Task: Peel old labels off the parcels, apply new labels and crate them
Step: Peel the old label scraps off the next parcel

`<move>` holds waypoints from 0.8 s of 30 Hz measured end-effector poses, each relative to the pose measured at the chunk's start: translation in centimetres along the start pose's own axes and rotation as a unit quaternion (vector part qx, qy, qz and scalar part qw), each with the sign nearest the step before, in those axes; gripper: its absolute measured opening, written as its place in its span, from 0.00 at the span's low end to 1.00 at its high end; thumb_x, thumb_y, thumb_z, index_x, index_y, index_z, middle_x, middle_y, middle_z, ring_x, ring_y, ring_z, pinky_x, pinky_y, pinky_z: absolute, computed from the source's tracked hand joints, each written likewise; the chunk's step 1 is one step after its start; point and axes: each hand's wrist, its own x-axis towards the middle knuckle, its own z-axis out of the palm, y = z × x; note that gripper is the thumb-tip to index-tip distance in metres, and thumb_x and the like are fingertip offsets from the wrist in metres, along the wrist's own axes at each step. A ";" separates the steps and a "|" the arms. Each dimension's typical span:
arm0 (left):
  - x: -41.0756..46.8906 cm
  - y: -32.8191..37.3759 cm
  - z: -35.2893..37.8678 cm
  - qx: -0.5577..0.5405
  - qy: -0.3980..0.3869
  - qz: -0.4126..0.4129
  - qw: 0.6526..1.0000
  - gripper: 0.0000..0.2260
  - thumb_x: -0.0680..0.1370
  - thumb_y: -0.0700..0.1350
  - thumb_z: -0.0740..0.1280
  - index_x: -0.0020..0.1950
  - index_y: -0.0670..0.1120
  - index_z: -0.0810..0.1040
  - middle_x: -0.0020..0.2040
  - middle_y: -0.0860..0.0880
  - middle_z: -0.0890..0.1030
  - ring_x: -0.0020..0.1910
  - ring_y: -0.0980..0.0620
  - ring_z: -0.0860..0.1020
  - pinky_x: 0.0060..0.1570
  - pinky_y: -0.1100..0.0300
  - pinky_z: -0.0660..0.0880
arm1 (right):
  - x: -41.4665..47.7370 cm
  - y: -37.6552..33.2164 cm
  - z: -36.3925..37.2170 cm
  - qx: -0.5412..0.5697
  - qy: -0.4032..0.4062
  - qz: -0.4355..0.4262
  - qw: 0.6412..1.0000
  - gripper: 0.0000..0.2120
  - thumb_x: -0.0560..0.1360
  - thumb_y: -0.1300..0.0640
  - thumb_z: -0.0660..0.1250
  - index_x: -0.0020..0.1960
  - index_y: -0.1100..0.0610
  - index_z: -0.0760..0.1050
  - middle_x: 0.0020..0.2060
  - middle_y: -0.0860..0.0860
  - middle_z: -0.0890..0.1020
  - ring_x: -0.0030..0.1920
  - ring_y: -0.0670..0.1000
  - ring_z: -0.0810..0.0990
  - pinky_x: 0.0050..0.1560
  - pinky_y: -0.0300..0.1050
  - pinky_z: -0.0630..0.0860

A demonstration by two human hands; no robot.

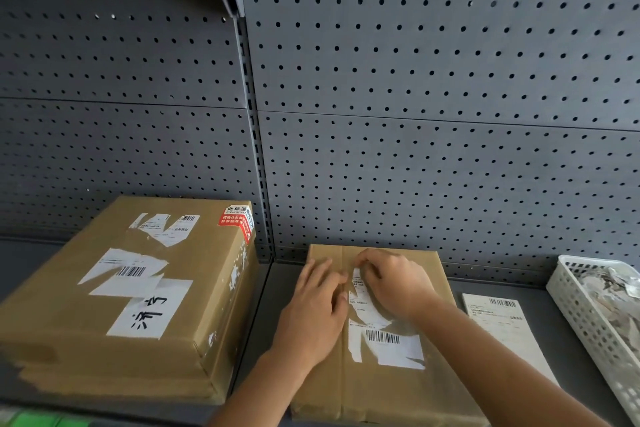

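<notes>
Parcel peeling under way: we are working on the small parcel [381, 388], which lies on the shelf.
Left of the small parcel, the large parcel [128, 295] carries torn label patches. On the small parcel our left hand [315, 309] presses flat with straight fingers, and our right hand [394, 284] pinches the ragged old label [384, 340]. To its right lie a new label sheet [502, 326] and a white basket [568, 291] of scraps. We judge that relabelling and crating remain.
</notes>
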 end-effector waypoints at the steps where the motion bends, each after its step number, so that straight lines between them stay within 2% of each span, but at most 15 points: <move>1: 0.0 0.0 0.0 0.000 0.000 0.000 1.000 0.16 0.85 0.54 0.55 0.73 0.60 0.68 0.80 0.63 0.53 0.79 0.64 0.41 0.71 0.52 0.67 | 0.2 -0.1 0.1 -0.002 -0.001 0.001 1.000 0.13 0.81 0.51 0.54 0.56 0.42 0.75 0.48 0.42 0.82 0.44 0.51 0.81 0.44 0.46 0.77; 7: -0.1 0.0 -0.1 0.007 -0.001 0.004 1.000 0.16 0.85 0.54 0.55 0.73 0.60 0.68 0.80 0.63 0.54 0.79 0.64 0.41 0.69 0.53 0.68 | 0.8 -0.3 0.6 -0.021 0.002 -0.010 1.000 0.11 0.81 0.53 0.53 0.51 0.45 0.75 0.47 0.44 0.81 0.43 0.52 0.79 0.44 0.47 0.76; 11: -0.1 0.1 -0.1 0.007 0.000 0.008 1.000 0.16 0.85 0.54 0.55 0.73 0.60 0.68 0.79 0.63 0.54 0.79 0.64 0.41 0.69 0.55 0.68 | 0.9 0.0 0.4 0.000 -0.004 0.007 1.000 0.10 0.79 0.55 0.54 0.47 0.46 0.73 0.41 0.43 0.80 0.41 0.51 0.79 0.44 0.47 0.76; 14: 0.0 0.0 -0.2 0.004 0.001 0.007 1.000 0.16 0.85 0.54 0.56 0.73 0.60 0.68 0.80 0.63 0.53 0.79 0.63 0.41 0.70 0.55 0.68 | 0.7 0.4 0.3 0.042 0.002 0.011 0.999 0.11 0.81 0.54 0.54 0.50 0.44 0.74 0.39 0.41 0.80 0.41 0.49 0.79 0.43 0.46 0.76; 17: -0.1 0.0 -0.2 0.004 -0.002 0.005 1.000 0.16 0.85 0.54 0.55 0.73 0.60 0.68 0.80 0.64 0.53 0.79 0.64 0.40 0.69 0.54 0.68 | 0.3 0.3 0.6 0.027 0.010 -0.010 1.000 0.12 0.82 0.52 0.55 0.55 0.42 0.76 0.47 0.39 0.80 0.46 0.48 0.80 0.45 0.45 0.75; 20: -0.1 -0.1 -0.1 0.005 0.000 0.006 1.000 0.16 0.85 0.54 0.56 0.73 0.60 0.68 0.80 0.64 0.53 0.79 0.64 0.41 0.69 0.53 0.69 | 0.4 0.0 0.7 0.002 0.011 -0.018 1.000 0.11 0.81 0.53 0.54 0.53 0.44 0.75 0.48 0.40 0.80 0.44 0.49 0.79 0.44 0.45 0.73; 24: 0.1 -0.2 0.1 0.003 0.000 0.005 1.000 0.16 0.85 0.54 0.56 0.73 0.61 0.68 0.80 0.63 0.53 0.79 0.64 0.41 0.71 0.51 0.69 | 0.4 0.3 0.6 0.015 0.010 -0.009 1.000 0.09 0.80 0.55 0.55 0.50 0.45 0.74 0.41 0.40 0.79 0.40 0.49 0.77 0.40 0.45 0.71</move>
